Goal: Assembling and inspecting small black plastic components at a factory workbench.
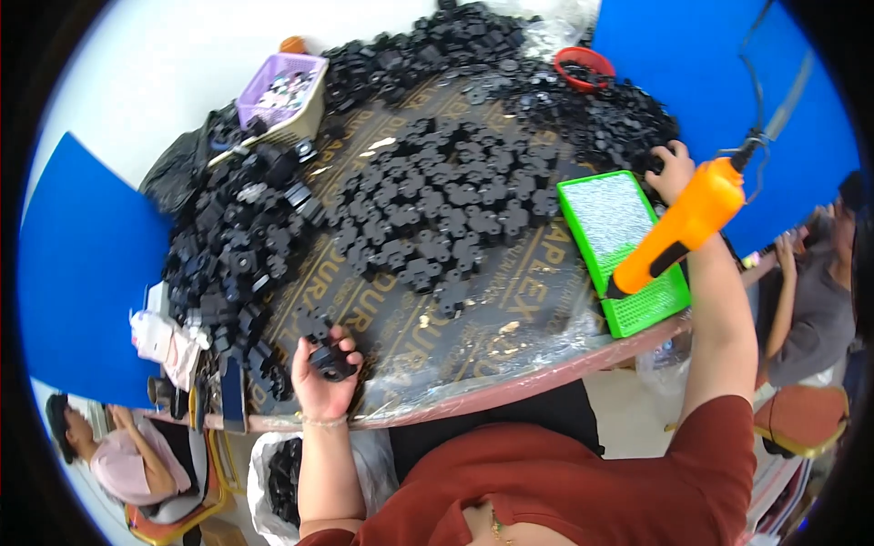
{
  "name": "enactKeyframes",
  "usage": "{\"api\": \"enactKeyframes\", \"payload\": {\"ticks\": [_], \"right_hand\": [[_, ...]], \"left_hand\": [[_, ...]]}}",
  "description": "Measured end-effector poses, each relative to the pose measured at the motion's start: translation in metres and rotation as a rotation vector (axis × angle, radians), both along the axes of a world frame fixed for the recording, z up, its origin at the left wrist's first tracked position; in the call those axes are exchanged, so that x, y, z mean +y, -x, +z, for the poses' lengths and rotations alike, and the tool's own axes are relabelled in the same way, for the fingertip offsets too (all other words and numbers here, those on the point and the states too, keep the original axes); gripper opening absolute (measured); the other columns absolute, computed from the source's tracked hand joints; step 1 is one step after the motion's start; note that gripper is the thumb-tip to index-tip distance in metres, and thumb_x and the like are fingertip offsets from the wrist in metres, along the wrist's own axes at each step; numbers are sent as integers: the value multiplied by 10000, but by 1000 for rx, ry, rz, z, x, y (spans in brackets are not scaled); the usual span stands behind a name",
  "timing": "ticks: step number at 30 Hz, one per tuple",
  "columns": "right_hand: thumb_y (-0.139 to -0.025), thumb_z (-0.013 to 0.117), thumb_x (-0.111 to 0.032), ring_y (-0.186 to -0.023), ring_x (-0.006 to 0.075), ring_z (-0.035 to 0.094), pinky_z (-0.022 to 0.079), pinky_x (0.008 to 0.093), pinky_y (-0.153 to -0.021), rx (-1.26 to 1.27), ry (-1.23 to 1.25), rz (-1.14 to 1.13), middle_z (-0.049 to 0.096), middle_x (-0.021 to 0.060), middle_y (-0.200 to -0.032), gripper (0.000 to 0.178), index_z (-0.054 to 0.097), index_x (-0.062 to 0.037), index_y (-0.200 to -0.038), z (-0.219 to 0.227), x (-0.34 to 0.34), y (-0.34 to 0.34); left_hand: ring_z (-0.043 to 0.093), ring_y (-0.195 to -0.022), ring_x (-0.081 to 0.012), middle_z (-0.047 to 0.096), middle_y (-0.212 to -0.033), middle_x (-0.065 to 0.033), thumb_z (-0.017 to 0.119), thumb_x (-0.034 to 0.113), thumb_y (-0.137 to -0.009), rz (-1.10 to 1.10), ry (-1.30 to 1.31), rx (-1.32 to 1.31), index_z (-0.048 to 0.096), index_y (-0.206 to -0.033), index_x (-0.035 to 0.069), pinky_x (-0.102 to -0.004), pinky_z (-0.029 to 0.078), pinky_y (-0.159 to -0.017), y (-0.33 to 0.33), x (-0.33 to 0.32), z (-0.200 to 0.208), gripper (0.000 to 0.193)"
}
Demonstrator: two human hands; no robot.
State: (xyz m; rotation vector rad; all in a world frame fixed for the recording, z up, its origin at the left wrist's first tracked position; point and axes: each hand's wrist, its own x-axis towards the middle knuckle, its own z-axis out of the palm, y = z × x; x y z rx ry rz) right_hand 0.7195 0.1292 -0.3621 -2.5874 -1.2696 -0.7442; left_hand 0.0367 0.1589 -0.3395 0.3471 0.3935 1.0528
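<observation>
My left hand [320, 389] is at the near edge of the table, its fingers curled round a black plastic housing [331, 363]. My right hand [675, 173] reaches to the edge of the loose black pieces at the far right, with a small dark part [655, 165] between thumb and fingers. An orange electric screwdriver [685, 223] hangs by its cord in front of my right forearm, its tip over a green tray [594, 253]. Many small silvery screws [614, 214] fill the tray's far part; the near part is a perforated green grid.
Flat black parts [437, 187] cover the table's middle. Black housings [241, 259] are heaped at the left. A purple basket [280, 91] and a red bowl [584, 69] stand at the back. Blue partitions [77, 300] flank the table. Other people [137, 455] sit at both sides.
</observation>
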Motion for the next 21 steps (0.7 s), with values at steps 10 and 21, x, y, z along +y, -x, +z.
{"api": "enactKeyframes", "payload": {"ticks": [10,21], "right_hand": [[-744,786,-150,-707,94,579,450,253,-601,1147,-790,390,632,-1,-778,396,701,-83,-1126,53,-45,7],[-827,734,-111,-875,98,564,458,251,-777,1219,-1033,511,622,-8,-990,406,652,-83,-1223,105,-110,107]], "left_hand": [[584,-991,-260,621,-1145,-124,562,359,-989,-2,-8,19,645,-1035,102,-370,500,-788,4,6,-7,274],[599,-965,-239,640,-1124,-112,586,340,-980,40,-16,41,621,-1145,87,-372,500,-779,5,4,-9,304]]}}
